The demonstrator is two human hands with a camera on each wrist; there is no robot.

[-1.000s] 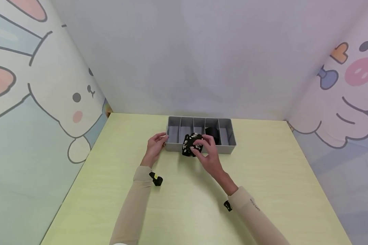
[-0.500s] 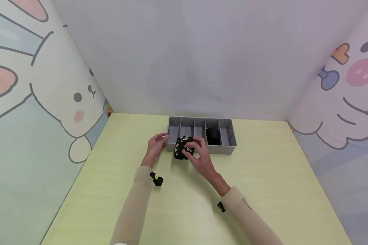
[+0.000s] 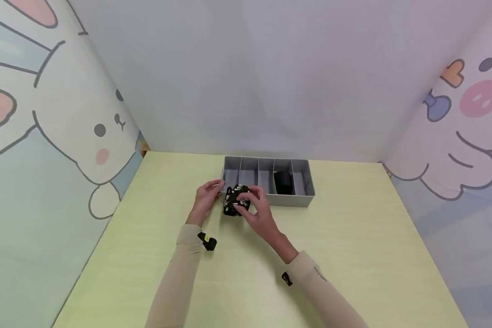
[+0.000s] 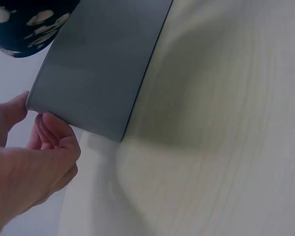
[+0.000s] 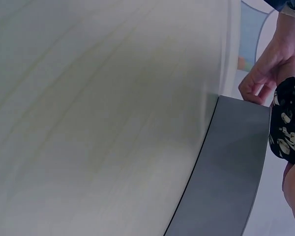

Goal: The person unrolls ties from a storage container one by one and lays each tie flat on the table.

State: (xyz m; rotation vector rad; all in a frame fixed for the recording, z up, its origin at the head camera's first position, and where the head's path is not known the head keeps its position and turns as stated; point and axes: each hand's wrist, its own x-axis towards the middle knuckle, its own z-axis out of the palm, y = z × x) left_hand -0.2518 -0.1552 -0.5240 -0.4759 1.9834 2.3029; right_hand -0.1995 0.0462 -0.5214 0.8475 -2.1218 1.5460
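A grey box point(image 3: 289, 200) with several compartments in a row stands at the far side of the table. My left hand point(image 3: 205, 200) grips its left end, thumb at the rim and curled fingers against the outside of the end wall, as the left wrist view shows of this hand point(image 4: 39, 162). Between thumb and fingers my right hand point(image 3: 261, 218) pinches a folded black cloth point(image 3: 232, 203) printed with white flowers. This bundle point(image 5: 287, 129) is over the box's front rim at the leftmost compartment. A dark rolled cloth point(image 3: 284, 183) sits in the compartment second from the right.
The pale yellow-green table point(image 3: 352, 255) reaches back to a plain light wall point(image 3: 246, 91). Curtains with cartoon animals point(image 3: 102, 114) flank both sides.
My right hand has carried the flowered cloth leftward along the box's front, from the middle compartment to the left end. My left hand stays at the box.
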